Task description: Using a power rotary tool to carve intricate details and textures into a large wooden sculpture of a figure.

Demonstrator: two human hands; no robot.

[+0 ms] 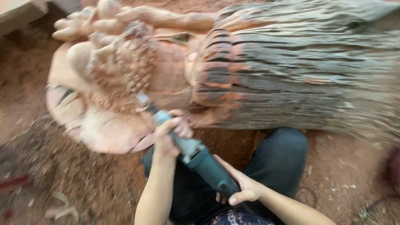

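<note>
Nearest: right hand (pixel 238 188) wrapped round the rear grip of the grinder (pixel 196 154), fingers curled shut on it, thumb along the top; dark trouser legs (pixel 279 162) under both arms, person sitting on the ground; next out: left hand (pixel 170 134) clenched over the grinder's front body just behind the head, so left is the nearer hand to the working end; grinder long axis runs near-right to far-left, tip (pixel 143 102) pointing up-left and touching or just at the carving (pixel 125 71), contact blurred, cannot tell exactly; carving lies far-left of both hands, cut into the left end of a log (pixel 300 71) that lies on its side, long axis left to right across the far part of the scene; reddish sawdust ground (pixel 62 175) all round; counts: one grinder, one log, one carving, two hands, both the person's own
</note>
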